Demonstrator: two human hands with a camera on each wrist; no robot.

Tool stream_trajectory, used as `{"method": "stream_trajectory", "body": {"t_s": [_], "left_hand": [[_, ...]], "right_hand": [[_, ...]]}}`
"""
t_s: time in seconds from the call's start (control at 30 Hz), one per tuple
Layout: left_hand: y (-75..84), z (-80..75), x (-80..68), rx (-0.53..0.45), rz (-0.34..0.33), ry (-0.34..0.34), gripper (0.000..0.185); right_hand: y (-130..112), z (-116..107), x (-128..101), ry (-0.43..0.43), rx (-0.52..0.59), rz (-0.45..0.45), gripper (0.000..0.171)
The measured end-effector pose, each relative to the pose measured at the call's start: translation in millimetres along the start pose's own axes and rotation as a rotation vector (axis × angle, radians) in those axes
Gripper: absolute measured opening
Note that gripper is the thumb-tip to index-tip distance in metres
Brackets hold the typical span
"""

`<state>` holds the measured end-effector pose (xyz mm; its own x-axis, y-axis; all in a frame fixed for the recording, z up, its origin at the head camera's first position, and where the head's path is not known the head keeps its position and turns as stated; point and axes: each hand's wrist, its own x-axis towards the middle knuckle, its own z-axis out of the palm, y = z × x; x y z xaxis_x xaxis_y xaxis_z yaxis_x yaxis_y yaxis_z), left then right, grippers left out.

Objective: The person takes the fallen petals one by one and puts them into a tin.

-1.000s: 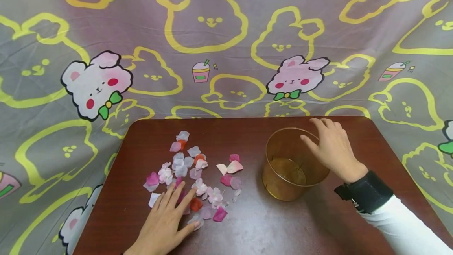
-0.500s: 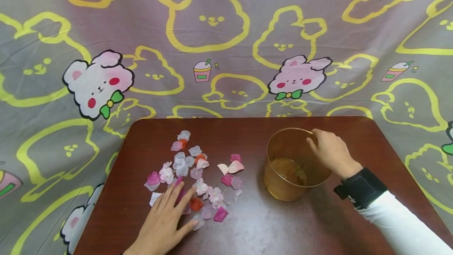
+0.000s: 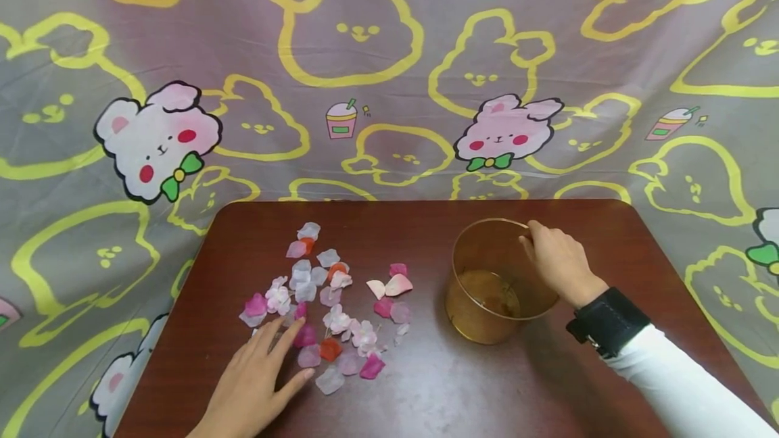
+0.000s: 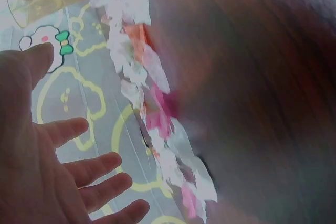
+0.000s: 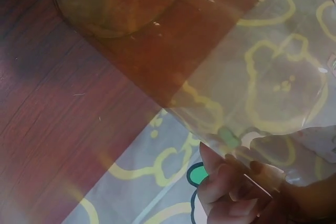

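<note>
On the dark wood tabletop point(image 3: 438, 384), left to right: my left hand point(image 3: 255, 380), a scatter of fabric petals point(image 3: 331, 299), a clear amber cup point(image 3: 496, 282), my right hand point(image 3: 556, 262). Item one, the petals — pink, white, magenta and a few orange, lying loose and flat in a patch left of centre, well apart from the cup; the wrist view shows them as a blurred band past my fingers point(image 4: 79, 169). Item two, the cup — upright, right of centre, with nothing I can make out inside it. Step in hand, as I judge it: steadying the cup while starting on the petals. Left hand lies palm down at the near edge of the patch, fingers spread and straight, tips touching the closest petals, nothing pinched. Right hand comes in from the right, wrist strapped in black, sleeve white; fingers curled over the far right rim, thumb outside — the rim pinched between them. Next move, to my mind, calls for closing the left fingers on a few petals without scattering them, and carrying them across to the cup's mouth.
</note>
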<state>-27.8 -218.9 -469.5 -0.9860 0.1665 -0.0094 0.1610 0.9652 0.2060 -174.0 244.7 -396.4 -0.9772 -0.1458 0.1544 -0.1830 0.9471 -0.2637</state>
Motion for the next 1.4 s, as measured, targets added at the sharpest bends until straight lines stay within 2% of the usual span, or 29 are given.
{"method": "stream_trajectory", "body": {"t_s": [0.3,0.5,0.77,0.97,1.13,1.23,1.4], "left_hand": [[-20.4,-5.0,-1.9,-0.005,-0.052,-0.032,0.075],[-34.0,-0.1,0.1,0.002,-0.025,-0.02,0.073],[-47.2,11.3,5.1,-0.024,0.025,0.063,0.059],[-50.1,16.1,8.5,-0.035,0.057,0.154,0.038],[-51.4,20.2,10.5,-0.059,0.07,0.28,0.017],[-52.2,21.5,10.4,-0.058,0.072,0.346,0.011],[-50.9,15.2,10.7,-0.05,0.026,0.348,0.006]], "right_hand": [[-1,0,0,-0.011,-0.003,0.016,0.016],[0,0,-1,-0.008,-0.013,0.022,0.016],[-1,0,0,0.002,-0.02,0.029,0.017],[-1,0,1,-0.005,-0.019,0.033,0.017],[0,1,1,-0.008,-0.02,0.033,0.016],[0,1,1,-0.011,-0.021,0.033,0.016],[0,1,1,-0.003,-0.022,0.029,0.015]]}}
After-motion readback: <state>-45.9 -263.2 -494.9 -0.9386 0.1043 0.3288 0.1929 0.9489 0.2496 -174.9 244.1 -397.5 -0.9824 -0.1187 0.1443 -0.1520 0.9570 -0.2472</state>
